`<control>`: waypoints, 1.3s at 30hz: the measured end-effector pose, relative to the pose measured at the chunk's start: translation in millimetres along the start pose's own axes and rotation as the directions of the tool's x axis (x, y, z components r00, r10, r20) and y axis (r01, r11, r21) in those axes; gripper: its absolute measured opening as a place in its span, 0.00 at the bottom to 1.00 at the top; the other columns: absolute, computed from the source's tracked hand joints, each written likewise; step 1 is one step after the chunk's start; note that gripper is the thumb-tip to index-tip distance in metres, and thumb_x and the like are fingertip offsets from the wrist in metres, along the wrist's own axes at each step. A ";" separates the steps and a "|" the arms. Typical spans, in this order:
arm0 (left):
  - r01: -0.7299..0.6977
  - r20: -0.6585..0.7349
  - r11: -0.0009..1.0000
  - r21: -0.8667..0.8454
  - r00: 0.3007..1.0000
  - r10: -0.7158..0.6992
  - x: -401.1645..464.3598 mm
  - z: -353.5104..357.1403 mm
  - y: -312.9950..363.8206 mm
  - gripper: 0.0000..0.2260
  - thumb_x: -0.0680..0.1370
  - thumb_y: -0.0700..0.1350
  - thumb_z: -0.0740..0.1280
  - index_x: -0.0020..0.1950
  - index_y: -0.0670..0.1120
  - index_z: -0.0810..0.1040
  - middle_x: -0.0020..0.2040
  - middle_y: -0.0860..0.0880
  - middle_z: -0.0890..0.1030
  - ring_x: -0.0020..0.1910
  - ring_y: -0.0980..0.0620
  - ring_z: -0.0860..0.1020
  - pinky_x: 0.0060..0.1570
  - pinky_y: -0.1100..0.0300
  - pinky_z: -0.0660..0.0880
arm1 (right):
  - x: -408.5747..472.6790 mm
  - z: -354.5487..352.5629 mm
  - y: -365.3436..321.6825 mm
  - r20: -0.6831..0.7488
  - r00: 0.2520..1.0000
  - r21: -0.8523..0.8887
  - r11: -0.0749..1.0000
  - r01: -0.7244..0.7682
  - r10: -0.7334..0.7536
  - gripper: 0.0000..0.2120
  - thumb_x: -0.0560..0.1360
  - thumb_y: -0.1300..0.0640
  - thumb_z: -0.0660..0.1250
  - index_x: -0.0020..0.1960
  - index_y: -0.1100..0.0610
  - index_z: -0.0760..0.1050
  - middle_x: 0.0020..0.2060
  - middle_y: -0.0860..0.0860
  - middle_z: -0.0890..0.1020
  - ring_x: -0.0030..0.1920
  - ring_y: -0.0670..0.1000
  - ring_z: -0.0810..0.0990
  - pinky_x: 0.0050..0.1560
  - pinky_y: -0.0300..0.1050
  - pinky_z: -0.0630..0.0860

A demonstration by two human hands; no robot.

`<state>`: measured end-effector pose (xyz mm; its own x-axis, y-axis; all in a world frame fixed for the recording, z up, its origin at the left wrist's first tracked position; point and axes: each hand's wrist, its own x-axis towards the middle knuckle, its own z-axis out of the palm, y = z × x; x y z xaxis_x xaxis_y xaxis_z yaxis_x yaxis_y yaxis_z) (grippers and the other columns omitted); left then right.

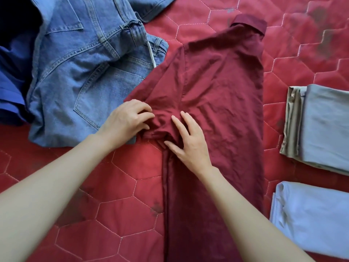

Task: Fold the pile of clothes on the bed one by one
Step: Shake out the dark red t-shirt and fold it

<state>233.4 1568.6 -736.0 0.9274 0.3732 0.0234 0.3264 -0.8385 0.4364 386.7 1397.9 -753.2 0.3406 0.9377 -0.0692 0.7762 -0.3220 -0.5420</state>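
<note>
Maroon shirt sleeve bunched between both hands — left hand, right hand.

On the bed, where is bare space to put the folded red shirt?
Bare quilt lies below the jeans, left of the red shirt, under the left forearm. The right edge is crowded with folded clothes.
</note>
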 end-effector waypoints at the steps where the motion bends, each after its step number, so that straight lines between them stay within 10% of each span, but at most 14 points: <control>1: 0.015 -0.026 1.000 -0.009 1.000 -0.015 1.0 -2.8 -1.6 0.09 0.69 0.39 0.76 0.46 0.39 0.83 0.45 0.42 0.82 0.43 0.40 0.80 0.39 0.48 0.78 | 0.8 1.1 -1.1 -0.024 1.000 -0.003 1.000 0.012 -0.012 0.29 0.72 0.51 0.73 0.71 0.57 0.70 0.71 0.61 0.68 0.72 0.59 0.66 0.72 0.54 0.64; 11: 0.402 -0.105 0.813 -0.421 0.869 -0.484 8.2 -19.6 -4.4 0.02 0.74 0.36 0.70 0.45 0.42 0.81 0.45 0.43 0.81 0.39 0.46 0.79 0.46 0.52 0.76 | 10.2 5.7 -35.9 -0.187 0.982 -0.034 0.999 0.010 -0.016 0.13 0.70 0.60 0.74 0.54 0.59 0.81 0.62 0.59 0.77 0.66 0.60 0.74 0.65 0.61 0.69; 16: 0.469 0.032 0.608 -0.640 0.807 -0.589 10.4 -24.2 10.0 0.07 0.74 0.34 0.69 0.46 0.45 0.79 0.50 0.48 0.83 0.33 0.60 0.79 0.39 0.68 0.76 | 28.2 0.2 -51.3 -0.159 0.985 -0.121 0.992 0.042 -0.061 0.28 0.65 0.58 0.73 0.65 0.58 0.75 0.62 0.54 0.78 0.65 0.56 0.74 0.65 0.57 0.69; 23: 0.492 0.237 0.244 -0.836 0.724 -0.648 15.8 -36.1 0.4 0.25 0.67 0.27 0.73 0.59 0.47 0.76 0.55 0.45 0.81 0.41 0.54 0.79 0.48 0.63 0.79 | 50.4 -6.8 -61.1 -0.315 0.937 -0.086 0.987 0.133 -0.153 0.17 0.65 0.65 0.67 0.53 0.59 0.82 0.47 0.53 0.83 0.43 0.56 0.82 0.36 0.48 0.79; 30: 0.546 0.273 0.451 -0.706 0.797 -0.539 14.0 -22.9 0.1 0.29 0.66 0.32 0.76 0.61 0.53 0.76 0.55 0.47 0.81 0.39 0.54 0.81 0.41 0.65 0.78 | 47.8 -25.2 -57.5 -0.401 0.915 0.142 0.990 0.018 0.041 0.06 0.75 0.62 0.68 0.51 0.63 0.80 0.44 0.53 0.83 0.40 0.52 0.83 0.35 0.49 0.79; 35: 0.408 0.155 0.872 -0.272 0.912 -0.379 15.9 -15.1 12.7 0.47 0.59 0.59 0.79 0.74 0.53 0.63 0.67 0.51 0.68 0.60 0.47 0.75 0.51 0.50 0.77 | 45.2 -34.5 -58.8 -0.350 0.898 0.376 0.918 -0.125 0.265 0.05 0.75 0.62 0.67 0.50 0.62 0.78 0.43 0.52 0.82 0.39 0.48 0.80 0.43 0.48 0.77; 39: 0.413 0.021 0.903 -0.116 0.910 -0.414 17.9 -0.3 37.8 0.45 0.65 0.61 0.73 0.77 0.48 0.59 0.71 0.50 0.67 0.63 0.44 0.73 0.52 0.47 0.75 | 45.0 -39.5 -61.1 -0.312 0.886 0.440 0.879 -0.186 0.343 0.05 0.75 0.60 0.68 0.49 0.60 0.77 0.42 0.50 0.82 0.40 0.49 0.80 0.44 0.45 0.76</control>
<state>262.3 1543.7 -718.8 0.7130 0.6781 -0.1785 0.6568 -0.5569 0.5084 375.5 1454.6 -690.1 0.7337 0.6793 0.0136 0.3854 -0.3996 -0.8317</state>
